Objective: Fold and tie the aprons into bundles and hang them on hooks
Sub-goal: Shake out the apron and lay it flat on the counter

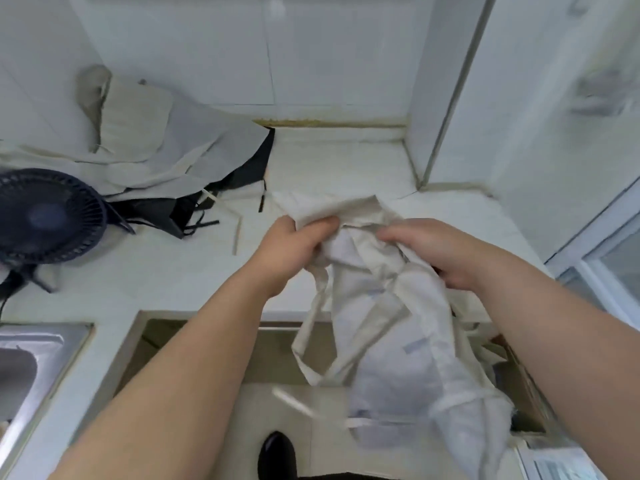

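Steel sink [27, 368] near left, only a corner in view. Dark blue desk fan [48, 216] is just beyond it on the white counter [329, 157], grille facing up toward the camera, base and cord off to the left edge.

Far left of the counter: apron heap [166, 150], beige cloth piled against the tiled wall [207, 46]. It lies over a black apron [249, 168], whose dark ties spill out toward the near side. One loose beige tie [237, 233] lies flat on the counter between the heap and the hands.

Centre: left hand [294, 244] grips the bunched top of a beige apron [381, 323], thumb over the cloth, fingers curled under. Right hand [440, 251] is near it, not touching it, fingers curled down over the same bunch and holding it; its thumb is hidden by cloth.

That apron is held up over the counter's near edge. Top part is above the counter; the rest hangs crumpled down the front toward the floor, not folded. A strap loops out on its left side. Lower part is blurred.

Near centre, on the floor: black shoe [277, 452].

Right: tiled column [446, 81], then a window frame [588, 251] at the right edge.
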{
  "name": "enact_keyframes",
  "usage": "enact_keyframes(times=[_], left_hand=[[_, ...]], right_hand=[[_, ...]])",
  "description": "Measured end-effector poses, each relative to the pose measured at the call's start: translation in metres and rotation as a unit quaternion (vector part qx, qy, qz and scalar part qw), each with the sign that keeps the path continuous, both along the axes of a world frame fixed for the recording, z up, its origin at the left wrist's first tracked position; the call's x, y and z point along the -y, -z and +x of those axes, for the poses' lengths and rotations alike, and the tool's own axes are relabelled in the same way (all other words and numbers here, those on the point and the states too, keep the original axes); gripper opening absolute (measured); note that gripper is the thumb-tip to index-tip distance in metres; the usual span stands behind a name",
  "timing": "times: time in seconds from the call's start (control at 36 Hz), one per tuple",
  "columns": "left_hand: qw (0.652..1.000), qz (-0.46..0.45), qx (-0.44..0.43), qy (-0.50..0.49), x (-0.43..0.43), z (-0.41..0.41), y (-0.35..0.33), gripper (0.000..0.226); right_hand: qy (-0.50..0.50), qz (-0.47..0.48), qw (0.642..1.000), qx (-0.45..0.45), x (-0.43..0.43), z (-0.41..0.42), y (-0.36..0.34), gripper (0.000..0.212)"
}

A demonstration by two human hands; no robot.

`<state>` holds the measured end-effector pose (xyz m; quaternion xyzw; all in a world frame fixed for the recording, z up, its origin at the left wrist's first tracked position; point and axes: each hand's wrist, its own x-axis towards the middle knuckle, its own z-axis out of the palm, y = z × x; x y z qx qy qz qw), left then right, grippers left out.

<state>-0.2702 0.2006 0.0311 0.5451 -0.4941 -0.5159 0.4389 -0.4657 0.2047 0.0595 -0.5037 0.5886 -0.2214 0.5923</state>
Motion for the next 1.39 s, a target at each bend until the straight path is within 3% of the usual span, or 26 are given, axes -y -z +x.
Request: enact_keyframes(times=[0.06,0.17,0.25,0.31,0.36,0.42,0.47,0.56,0.67,0.72,0.86,0.94,1.03,1.14,1.28,1.39], left_hand=[[1.000,0.028,0.002,-0.009,-0.024,-0.020,0.005,0.017],[0.992,0.125,-0.032,-0.003,-0.072,-0.053,0.013,0.009],[0.980,0.188,-0.058,0.022,-0.106,-0.069,0.015,0.017],[0.976,0.201,-0.087,0.018,-0.122,-0.074,0.013,0.023],[0.973,0.193,-0.122,-0.015,-0.132,-0.076,0.009,0.023],[0.973,0.174,-0.143,-0.050,-0.137,-0.077,0.006,0.027],[0.973,0.159,-0.154,-0.064,-0.143,-0.079,0.003,0.029],[0.968,0.154,-0.181,-0.077,-0.152,-0.081,0.000,0.028],[0.952,0.166,-0.247,-0.071,-0.162,-0.081,-0.003,0.030],[0.951,0.166,-0.252,-0.067,-0.167,-0.082,-0.005,0.027],[0.952,0.139,-0.260,-0.084,-0.180,-0.067,-0.004,0.026],[0.957,0.137,-0.224,-0.120,-0.186,-0.049,0.000,0.022],[0.962,0.170,-0.147,-0.156,-0.194,-0.031,0.014,0.015],[0.946,0.269,-0.094,-0.157,-0.207,-0.025,0.034,0.013],[0.932,0.356,-0.017,-0.066,-0.221,-0.025,0.040,0.019],[0.912,0.410,0.007,-0.022,-0.227,-0.018,0.038,0.027]], right_hand=[[-0.006,-0.066,0.991,-0.115,-0.018,-0.021,0.009,0.023],[0.018,-0.214,0.946,-0.244,-0.055,-0.050,0.028,0.028],[0.006,-0.254,0.926,-0.279,-0.082,-0.066,0.043,0.038],[-0.006,-0.272,0.918,-0.289,-0.095,-0.069,0.045,0.028],[-0.022,-0.259,0.910,-0.323,-0.106,-0.070,0.046,0.007],[-0.036,-0.240,0.920,-0.309,-0.116,-0.071,0.045,0.028],[-0.046,-0.220,0.948,-0.226,-0.130,-0.069,0.043,0.033],[-0.100,-0.093,0.980,-0.143,-0.151,-0.067,0.044,0.056],[-0.159,-0.021,0.973,-0.168,-0.166,-0.058,0.056,0.089],[-0.135,-0.038,0.975,-0.169,-0.169,-0.051,0.067,0.082],[0.029,-0.058,0.997,-0.045,-0.164,-0.035,0.076,0.043],[0.048,-0.108,0.993,-0.019,-0.157,-0.035,0.079,0.028],[0.039,-0.148,0.988,-0.025,-0.155,-0.033,0.076,0.030],[0.031,-0.176,0.984,0.005,-0.158,-0.031,0.073,0.052],[-0.062,-0.286,0.948,-0.127,-0.160,-0.036,0.078,0.050],[0.028,-0.327,0.935,-0.135,-0.161,-0.037,0.079,0.021]])
